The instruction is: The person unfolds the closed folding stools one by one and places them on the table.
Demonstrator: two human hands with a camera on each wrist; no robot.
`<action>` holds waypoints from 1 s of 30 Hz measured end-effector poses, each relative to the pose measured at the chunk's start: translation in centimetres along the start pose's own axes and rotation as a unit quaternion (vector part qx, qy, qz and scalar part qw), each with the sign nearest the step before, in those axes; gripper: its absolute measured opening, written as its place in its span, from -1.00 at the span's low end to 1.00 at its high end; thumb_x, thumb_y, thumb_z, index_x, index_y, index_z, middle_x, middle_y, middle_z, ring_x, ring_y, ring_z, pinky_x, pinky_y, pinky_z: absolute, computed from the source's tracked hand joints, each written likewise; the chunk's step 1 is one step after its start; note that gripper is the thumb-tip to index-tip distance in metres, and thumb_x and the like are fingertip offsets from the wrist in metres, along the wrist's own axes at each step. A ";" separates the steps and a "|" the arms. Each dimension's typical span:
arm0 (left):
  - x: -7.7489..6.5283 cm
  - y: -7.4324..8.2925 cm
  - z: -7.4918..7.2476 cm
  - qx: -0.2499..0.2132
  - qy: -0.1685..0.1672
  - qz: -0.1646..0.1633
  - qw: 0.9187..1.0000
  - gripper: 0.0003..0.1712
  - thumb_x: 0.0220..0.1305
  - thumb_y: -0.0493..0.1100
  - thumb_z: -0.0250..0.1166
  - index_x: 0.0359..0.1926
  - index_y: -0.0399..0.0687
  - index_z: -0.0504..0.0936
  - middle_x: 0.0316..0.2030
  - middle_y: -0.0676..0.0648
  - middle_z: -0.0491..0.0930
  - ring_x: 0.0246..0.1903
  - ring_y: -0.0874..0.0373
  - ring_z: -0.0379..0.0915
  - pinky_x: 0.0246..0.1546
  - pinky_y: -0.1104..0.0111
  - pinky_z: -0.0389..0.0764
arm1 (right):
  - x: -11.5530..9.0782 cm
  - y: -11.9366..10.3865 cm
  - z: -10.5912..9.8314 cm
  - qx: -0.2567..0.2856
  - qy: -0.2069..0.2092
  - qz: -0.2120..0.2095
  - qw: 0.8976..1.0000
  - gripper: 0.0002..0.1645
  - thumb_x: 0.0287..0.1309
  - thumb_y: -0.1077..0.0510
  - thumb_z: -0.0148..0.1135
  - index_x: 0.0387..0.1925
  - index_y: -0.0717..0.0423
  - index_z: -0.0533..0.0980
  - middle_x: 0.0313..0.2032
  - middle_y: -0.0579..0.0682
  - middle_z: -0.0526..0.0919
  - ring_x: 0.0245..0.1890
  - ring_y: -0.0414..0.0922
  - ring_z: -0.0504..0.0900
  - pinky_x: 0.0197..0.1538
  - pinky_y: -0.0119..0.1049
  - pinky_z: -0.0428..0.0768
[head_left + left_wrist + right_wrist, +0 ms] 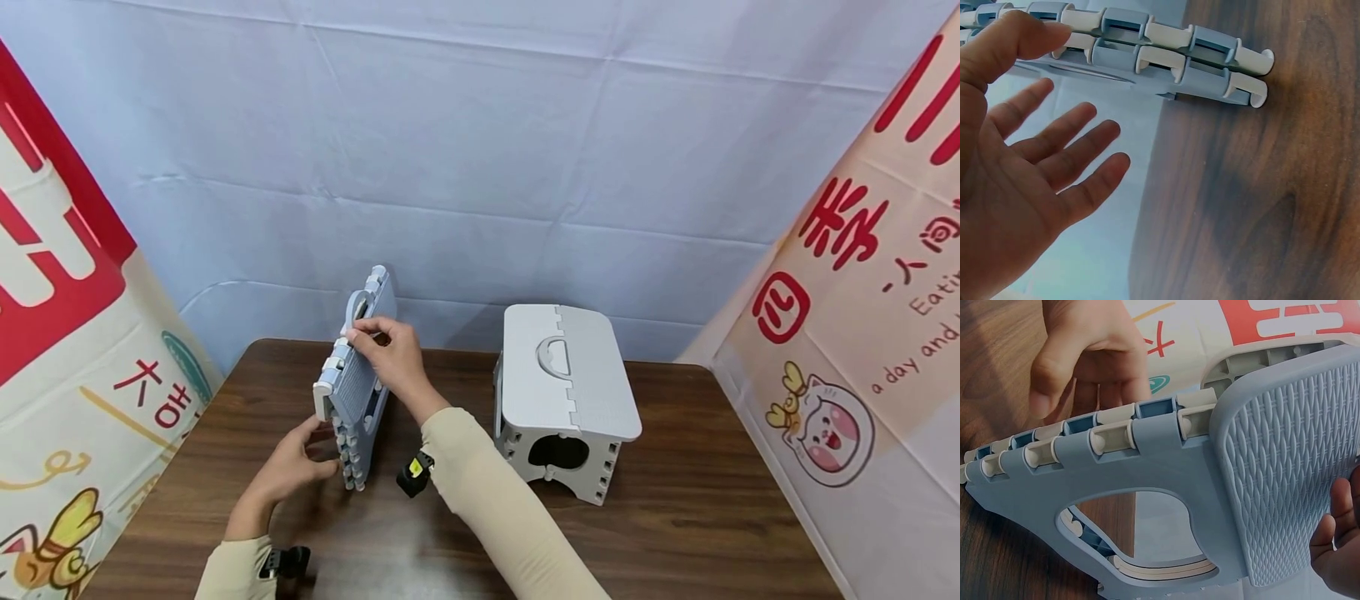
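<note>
A blue-and-white folding stool (352, 390) stands on edge, folded nearly flat, at the left of the table. At its top edge, beside the carry handle (350, 310), my right hand (395, 357) pinches it between thumb and fingers. In the right wrist view, part of that hand (1340, 544) shows beside the ribbed blue panel (1297, 462). My left hand (285, 471) is low at the stool's near end, fingers spread and loosely straight. The left wrist view has its thumb (1019, 44) over the hinge row (1166, 37); whether it touches is unclear.
An unfolded white folding stool (525, 375) stands to the right, its handle set in the top and an oval hole in its near side. Both stools are on a dark wooden table (697, 492). Behind hangs a pale cloth (480, 150), with printed banners at both sides.
</note>
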State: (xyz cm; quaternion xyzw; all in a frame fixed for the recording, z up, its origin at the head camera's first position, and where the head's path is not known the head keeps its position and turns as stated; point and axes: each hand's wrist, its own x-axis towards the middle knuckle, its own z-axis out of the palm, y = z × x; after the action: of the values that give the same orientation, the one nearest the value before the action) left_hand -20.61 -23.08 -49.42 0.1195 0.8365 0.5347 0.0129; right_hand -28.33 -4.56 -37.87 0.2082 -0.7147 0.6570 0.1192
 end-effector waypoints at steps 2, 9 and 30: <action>0.1 0.3 -0.1 0.012 0.009 0.007 1.000 -0.22 -0.09 -0.44 0.41 0.21 -0.25 0.32 0.07 -0.31 0.42 0.06 -0.24 0.33 0.00 -0.11 0.34 | 0.1 0.0 0.0 0.000 0.000 -0.001 1.000 -0.80 0.08 0.13 0.33 -0.28 0.16 0.66 -0.40 -0.13 0.61 -0.44 -0.29 0.48 -0.41 -0.43 0.49; 0.1 2.5 0.0 -0.002 0.011 0.036 0.999 -0.38 -0.02 -0.50 0.34 0.12 -0.41 0.37 -0.07 -0.36 0.49 -0.09 -0.24 0.45 -0.09 -0.04 0.45 | 0.3 -0.3 -0.1 0.003 -0.002 -0.001 1.000 -0.80 0.08 0.14 0.32 -0.27 0.17 0.65 -0.41 -0.13 0.60 -0.44 -0.29 0.48 -0.41 -0.43 0.48; 0.2 0.3 0.2 -0.026 0.026 -0.009 0.999 -0.48 -0.08 -0.51 0.32 0.00 -0.39 0.45 -0.21 -0.26 0.55 -0.26 0.00 0.53 -0.25 0.33 0.55 | -0.9 -0.7 -0.8 0.021 -0.039 0.001 0.999 -0.73 0.12 0.21 0.27 -0.11 0.17 0.63 -0.21 -0.10 0.65 -0.31 -0.28 0.52 -0.27 -0.41 0.51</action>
State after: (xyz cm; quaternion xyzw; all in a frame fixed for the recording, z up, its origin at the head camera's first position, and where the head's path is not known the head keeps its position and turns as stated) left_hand -20.75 -22.74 -49.22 0.0973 0.8233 0.5593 -0.0009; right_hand -27.28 -3.72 -37.57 0.2358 -0.7053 0.6630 0.0861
